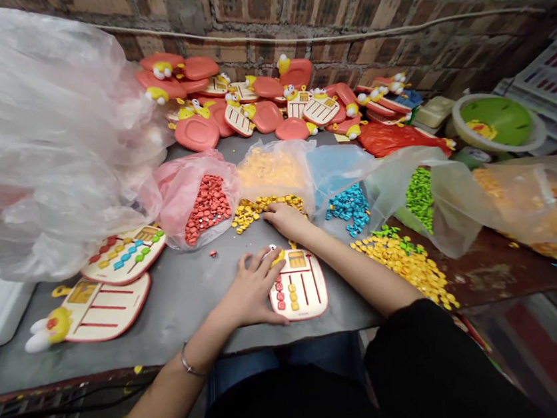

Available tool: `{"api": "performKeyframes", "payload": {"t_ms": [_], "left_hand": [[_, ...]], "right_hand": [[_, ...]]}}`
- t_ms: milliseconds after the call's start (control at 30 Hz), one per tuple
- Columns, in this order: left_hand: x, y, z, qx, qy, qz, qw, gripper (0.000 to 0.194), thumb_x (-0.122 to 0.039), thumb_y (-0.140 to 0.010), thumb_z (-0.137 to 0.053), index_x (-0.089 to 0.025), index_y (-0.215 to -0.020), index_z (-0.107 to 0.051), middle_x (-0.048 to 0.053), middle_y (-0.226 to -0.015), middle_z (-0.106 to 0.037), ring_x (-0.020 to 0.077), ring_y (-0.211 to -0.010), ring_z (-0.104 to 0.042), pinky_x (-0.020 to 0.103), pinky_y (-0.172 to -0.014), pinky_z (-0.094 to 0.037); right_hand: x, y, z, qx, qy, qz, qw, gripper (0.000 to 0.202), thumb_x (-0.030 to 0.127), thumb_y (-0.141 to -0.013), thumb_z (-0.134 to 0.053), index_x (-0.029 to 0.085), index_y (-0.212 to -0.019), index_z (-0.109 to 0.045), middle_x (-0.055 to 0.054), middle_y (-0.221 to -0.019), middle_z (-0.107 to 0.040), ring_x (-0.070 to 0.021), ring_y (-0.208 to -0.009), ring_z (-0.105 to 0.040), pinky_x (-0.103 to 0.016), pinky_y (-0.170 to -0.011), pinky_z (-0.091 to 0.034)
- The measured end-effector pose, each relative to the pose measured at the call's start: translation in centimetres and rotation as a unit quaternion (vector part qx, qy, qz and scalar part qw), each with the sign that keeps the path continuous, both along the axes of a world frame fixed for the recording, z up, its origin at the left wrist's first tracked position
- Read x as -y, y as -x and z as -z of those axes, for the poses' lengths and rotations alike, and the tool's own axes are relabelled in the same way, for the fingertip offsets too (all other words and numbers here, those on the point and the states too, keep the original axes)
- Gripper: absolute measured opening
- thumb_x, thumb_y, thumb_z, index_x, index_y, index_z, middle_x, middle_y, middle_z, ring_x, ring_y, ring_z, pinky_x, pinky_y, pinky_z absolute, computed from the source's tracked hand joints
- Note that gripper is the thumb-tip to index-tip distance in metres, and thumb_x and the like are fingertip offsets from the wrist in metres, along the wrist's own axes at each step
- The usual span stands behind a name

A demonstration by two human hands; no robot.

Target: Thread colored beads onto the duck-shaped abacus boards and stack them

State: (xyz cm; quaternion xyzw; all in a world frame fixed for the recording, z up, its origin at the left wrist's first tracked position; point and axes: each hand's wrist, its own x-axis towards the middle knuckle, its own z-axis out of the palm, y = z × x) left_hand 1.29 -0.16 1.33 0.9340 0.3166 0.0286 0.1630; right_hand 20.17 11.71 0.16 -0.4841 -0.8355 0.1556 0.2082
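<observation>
A cream toy board (pixel 313 299) with a red rim lies on the table in front of me. Red pieces fill its leftmost slot, and several yellow pieces sit in the slot beside them; the slots further right hold none. My left hand (pixel 250 289) grips the board's left side, thumb at the lower edge and fingers over the yellow head. Reaching past the board, my right hand (pixel 284 220) touches the pile of small yellow pieces (pixel 246 214) at the mouth of a bag. Its fingertips are among the pieces, so what they hold is hidden.
Bags of red pieces (pixel 207 203), blue pieces (pixel 347 208) and green pieces (pixel 419 199) flank the yellow one. Loose yellow caps (pixel 405 265) lie at right. Two boards (pixel 106 312) rest at left beneath a large plastic bag (pixel 43 128). More red-backed boards (pixel 199 132) are heaped by the brick wall.
</observation>
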Motion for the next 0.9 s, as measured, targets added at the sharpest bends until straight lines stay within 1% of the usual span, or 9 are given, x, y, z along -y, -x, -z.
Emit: {"api": "performKeyframes", "payload": {"t_ms": [100,200,267,333,433,533,633,800,900], "left_hand": [[0.0,0.0,-0.1,-0.007,0.003,0.0,1.0,0.109,-0.083,-0.062,-0.059,-0.016,-0.145,-0.037,0.02,-0.156,-0.025,0.0411,-0.14,-0.021,0.058,-0.108,-0.016],[0.0,0.0,-0.1,-0.01,0.005,0.001,1.0,0.11,-0.081,-0.061,-0.061,-0.017,-0.146,-0.035,0.019,-0.157,-0.023,0.0415,-0.141,-0.02,0.059,-0.107,-0.016],[0.0,0.1,0.0,-0.005,0.003,0.0,1.0,0.11,-0.08,-0.061,-0.063,-0.018,-0.146,-0.035,0.019,-0.157,-0.022,0.0417,-0.141,-0.02,0.059,-0.107,-0.016],[0.0,0.1,0.2,0.001,0.001,-0.001,1.0,0.11,-0.08,-0.06,-0.064,-0.019,-0.147,-0.035,0.018,-0.157,-0.023,0.0417,-0.14,-0.021,0.058,-0.108,-0.016],[0.1,0.1,0.4,0.003,-0.005,0.0,1.0,0.109,-0.08,-0.06,-0.064,-0.02,-0.146,-0.036,0.018,-0.157,-0.024,0.0413,-0.14,-0.021,0.056,-0.109,-0.015],[0.1,0.1,0.4,-0.002,-0.015,-0.001,1.0,0.108,-0.08,-0.06,-0.064,-0.02,-0.146,-0.036,0.018,-0.157,-0.025,0.0407,-0.141,-0.02,0.057,-0.108,-0.015],[0.2,0.0,0.4,-0.014,-0.018,-0.006,1.0,0.109,-0.079,-0.061,-0.063,-0.018,-0.146,-0.035,0.019,-0.157,-0.024,0.0405,-0.14,-0.02,0.058,-0.108,-0.014],[0.3,-0.1,0.4,-0.018,-0.022,-0.011,1.0,0.11,-0.081,-0.061,-0.062,-0.018,-0.147,-0.034,0.018,-0.157,-0.024,0.0406,-0.14,-0.021,0.058,-0.109,-0.011],[0.3,0.0,0.5,-0.016,-0.024,-0.005,1.0,0.109,-0.08,-0.061,-0.062,-0.017,-0.146,-0.035,0.018,-0.157,-0.024,0.0401,-0.14,-0.02,0.057,-0.109,-0.011]], "right_hand": [[0.3,-0.2,-0.3,-0.023,0.025,0.007,0.999,0.016,0.01,-0.087,-0.052,0.016,-0.081,-0.065,-0.007,-0.088,-0.063,-0.0184,-0.082,-0.059,-0.031,-0.079,-0.049],[3.8,-2.4,-1.6,-0.152,0.014,-0.009,0.988,0.011,0.014,-0.086,-0.055,0.019,-0.092,-0.063,-0.007,-0.1,-0.061,-0.0168,-0.084,-0.06,-0.029,-0.074,-0.052],[6.7,-4.2,-2.3,-0.217,0.025,0.013,0.976,0.007,0.023,-0.088,-0.06,0.02,-0.094,-0.062,-0.006,-0.098,-0.062,-0.0163,-0.081,-0.062,-0.028,-0.069,-0.054],[9.5,-5.7,-2.4,-0.228,0.038,0.035,0.972,0.01,0.029,-0.088,-0.062,0.02,-0.093,-0.063,-0.005,-0.092,-0.064,-0.0175,-0.081,-0.063,-0.03,-0.07,-0.054],[12.1,-6.9,-1.2,-0.191,0.027,0.038,0.981,0.01,0.027,-0.091,-0.059,0.021,-0.094,-0.065,-0.006,-0.095,-0.069,-0.0211,-0.092,-0.064,-0.037,-0.084,-0.052],[12.9,-7.0,0.5,-0.149,-0.029,0.042,0.987,0.01,0.025,-0.092,-0.057,0.021,-0.091,-0.067,-0.007,-0.099,-0.07,-0.0241,-0.103,-0.059,-0.044,-0.093,-0.047],[13.1,-7.1,1.1,-0.123,-0.062,0.057,0.989,0.012,0.023,-0.092,-0.058,0.021,-0.085,-0.068,-0.008,-0.096,-0.068,-0.0243,-0.098,-0.055,-0.044,-0.089,-0.046],[14.3,-7.3,0.5,-0.145,-0.001,0.006,0.989,0.009,0.022,-0.09,-0.062,0.021,-0.083,-0.067,-0.006,-0.093,-0.066,-0.0229,-0.095,-0.053,-0.041,-0.087,-0.045],[14.6,-6.9,0.7,-0.187,0.017,0.025,0.982,0.009,0.027,-0.088,-0.066,0.021,-0.081,-0.067,-0.006,-0.091,-0.062,-0.0225,-0.093,-0.053,-0.039,-0.084,-0.044]]}}
